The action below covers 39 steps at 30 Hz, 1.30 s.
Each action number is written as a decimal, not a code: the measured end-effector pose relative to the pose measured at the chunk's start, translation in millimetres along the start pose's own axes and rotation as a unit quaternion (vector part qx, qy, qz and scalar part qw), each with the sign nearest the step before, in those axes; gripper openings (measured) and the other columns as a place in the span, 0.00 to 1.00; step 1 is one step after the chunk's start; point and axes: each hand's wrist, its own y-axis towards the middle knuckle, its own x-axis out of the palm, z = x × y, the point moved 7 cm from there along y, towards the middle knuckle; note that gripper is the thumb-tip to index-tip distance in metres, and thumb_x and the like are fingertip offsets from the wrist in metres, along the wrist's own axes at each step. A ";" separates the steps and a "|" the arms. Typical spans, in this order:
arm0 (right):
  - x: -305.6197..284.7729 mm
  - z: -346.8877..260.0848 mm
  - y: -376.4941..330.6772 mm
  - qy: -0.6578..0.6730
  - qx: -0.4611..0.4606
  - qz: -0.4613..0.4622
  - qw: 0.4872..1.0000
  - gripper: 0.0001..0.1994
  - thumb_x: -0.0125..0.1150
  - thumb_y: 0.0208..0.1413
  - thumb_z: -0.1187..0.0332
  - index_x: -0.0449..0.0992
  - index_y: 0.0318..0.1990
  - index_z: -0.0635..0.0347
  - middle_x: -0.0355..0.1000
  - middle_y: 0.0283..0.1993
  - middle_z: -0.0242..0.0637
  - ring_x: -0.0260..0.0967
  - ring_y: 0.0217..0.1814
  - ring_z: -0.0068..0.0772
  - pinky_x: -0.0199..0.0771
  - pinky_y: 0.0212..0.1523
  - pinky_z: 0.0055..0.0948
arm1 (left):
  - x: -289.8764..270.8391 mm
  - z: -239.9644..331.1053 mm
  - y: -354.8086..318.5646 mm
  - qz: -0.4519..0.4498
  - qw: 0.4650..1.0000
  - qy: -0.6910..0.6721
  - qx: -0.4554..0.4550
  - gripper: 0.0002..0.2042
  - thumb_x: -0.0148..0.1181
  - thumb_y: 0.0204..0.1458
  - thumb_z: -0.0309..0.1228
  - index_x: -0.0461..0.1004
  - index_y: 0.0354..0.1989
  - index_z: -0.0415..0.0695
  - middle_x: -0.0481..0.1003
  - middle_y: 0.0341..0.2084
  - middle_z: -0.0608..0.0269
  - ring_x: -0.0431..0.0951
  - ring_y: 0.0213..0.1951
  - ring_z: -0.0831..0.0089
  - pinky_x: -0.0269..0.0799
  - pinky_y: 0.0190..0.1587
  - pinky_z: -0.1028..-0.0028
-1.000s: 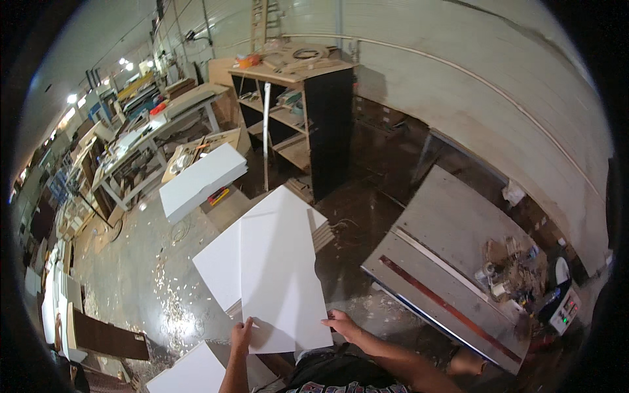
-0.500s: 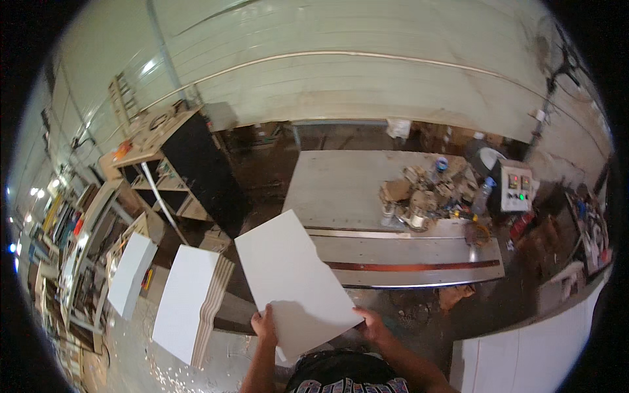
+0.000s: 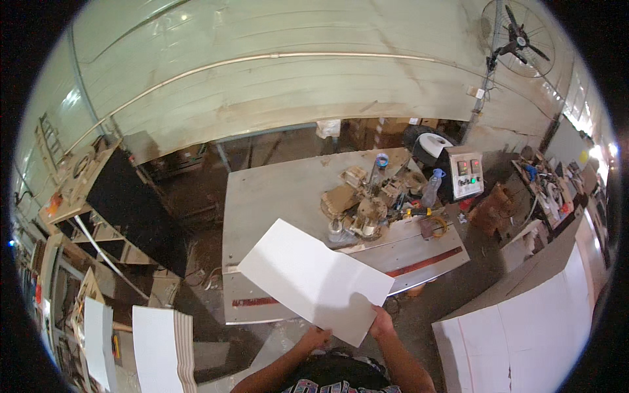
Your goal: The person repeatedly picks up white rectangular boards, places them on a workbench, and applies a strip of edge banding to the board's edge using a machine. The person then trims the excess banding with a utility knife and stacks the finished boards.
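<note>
I hold a white rectangular board (image 3: 313, 278) out in front of me with both hands. My left hand (image 3: 316, 338) grips its near edge from below. My right hand (image 3: 381, 322) grips the near right corner. The board is tilted and hangs over the front edge of a grey metal worktable (image 3: 275, 193). A heap of tools and small parts (image 3: 367, 206) lies on the right half of that table, beyond the board.
A stack of white boards (image 3: 160, 347) stands at lower left. More white panels (image 3: 531, 334) lie at lower right. A black shelf unit (image 3: 128, 203) stands at left. A control box (image 3: 464, 171), a plastic bottle (image 3: 430, 187) and a standing fan (image 3: 514, 33) are at the right.
I have turned right, away from the stack of boards, carrying the white board toward the grey worktable. The table now sits straight ahead and the stack has slid to lower left.
</note>
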 end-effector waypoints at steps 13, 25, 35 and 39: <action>-79.3 83.1 10.7 -0.008 0.055 0.266 0.962 0.22 0.64 0.71 0.58 0.79 0.61 0.68 0.83 0.53 0.48 0.85 0.48 0.50 0.91 0.50 0.52 | -257.9 79.6 92.1 0.320 0.874 0.235 0.281 0.29 0.81 0.53 0.38 0.77 0.60 0.40 0.80 0.58 0.48 0.77 0.65 0.45 0.69 0.71 0.47; -148.6 144.6 1.0 -0.043 0.096 0.127 0.986 0.22 0.62 0.76 0.59 0.79 0.67 0.66 0.83 0.62 0.47 0.83 0.60 0.47 0.85 0.61 0.47 | -316.4 40.3 66.5 0.496 0.806 0.285 0.149 0.50 0.87 0.39 0.47 0.70 0.73 0.43 0.71 0.71 0.43 0.65 0.74 0.41 0.56 0.76 0.36; -328.7 76.0 1.3 -0.198 0.093 0.221 0.950 0.25 0.66 0.74 0.53 0.82 0.65 0.65 0.83 0.58 0.43 0.82 0.54 0.42 0.84 0.58 0.45 | -169.8 33.8 13.8 0.477 0.829 0.247 0.153 0.43 0.86 0.43 0.48 0.77 0.69 0.49 0.68 0.71 0.42 0.63 0.75 0.38 0.55 0.78 0.35; -356.3 -21.0 -18.1 -0.237 0.139 0.260 0.926 0.27 0.67 0.72 0.50 0.82 0.66 0.65 0.83 0.58 0.44 0.81 0.55 0.42 0.84 0.58 0.46 | -89.3 57.7 11.0 0.504 0.826 0.223 0.117 0.39 0.86 0.44 0.50 0.81 0.67 0.55 0.67 0.70 0.46 0.64 0.73 0.39 0.60 0.76 0.38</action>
